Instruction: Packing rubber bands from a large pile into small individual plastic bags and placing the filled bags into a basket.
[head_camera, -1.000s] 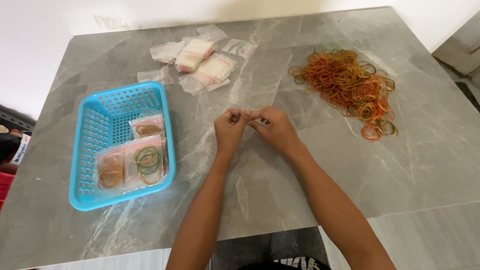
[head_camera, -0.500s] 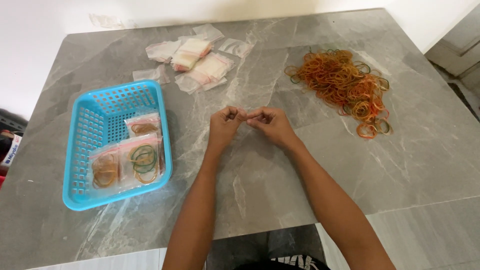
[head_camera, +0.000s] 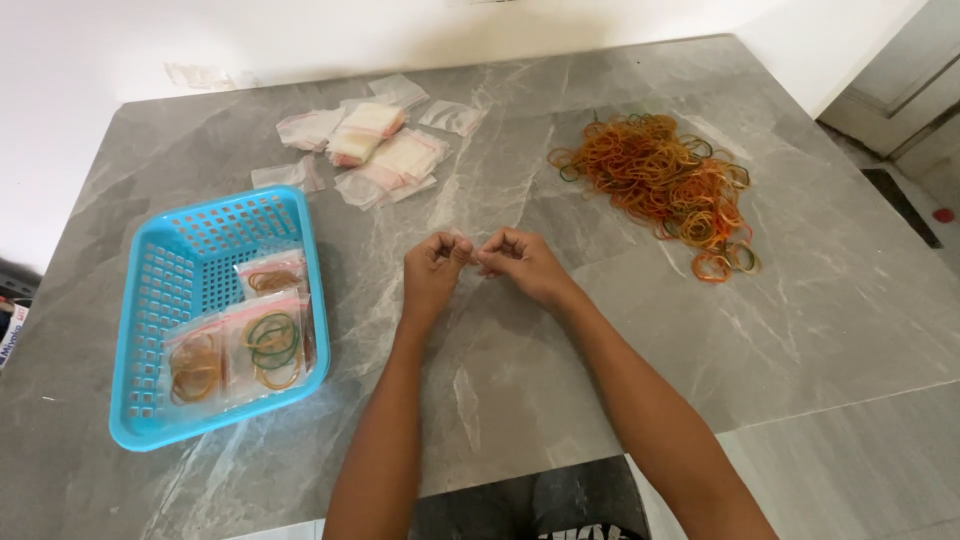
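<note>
My left hand (head_camera: 435, 272) and my right hand (head_camera: 520, 265) meet fingertip to fingertip above the middle of the grey marble table (head_camera: 560, 400). Both pinch a small clear plastic bag (head_camera: 470, 251), which the fingers mostly hide. To the left stands a blue plastic basket (head_camera: 318, 300); inside it lie clear bags filled with rubber bands (head_camera: 265, 335). A loose pile of orange, yellow and green rubber bands (head_camera: 660, 185) spreads at the right, apart from both hands.
A heap of empty clear zip bags (head_camera: 375, 150) lies at the back of the table near the white wall. The table's front edge runs just below my forearms. Tiled floor (head_camera: 900, 190) and a door frame show at the far right.
Both hands stay together at the table's middle with only slight finger movement. The view has shifted a little, and the basket and piles have not moved.
</note>
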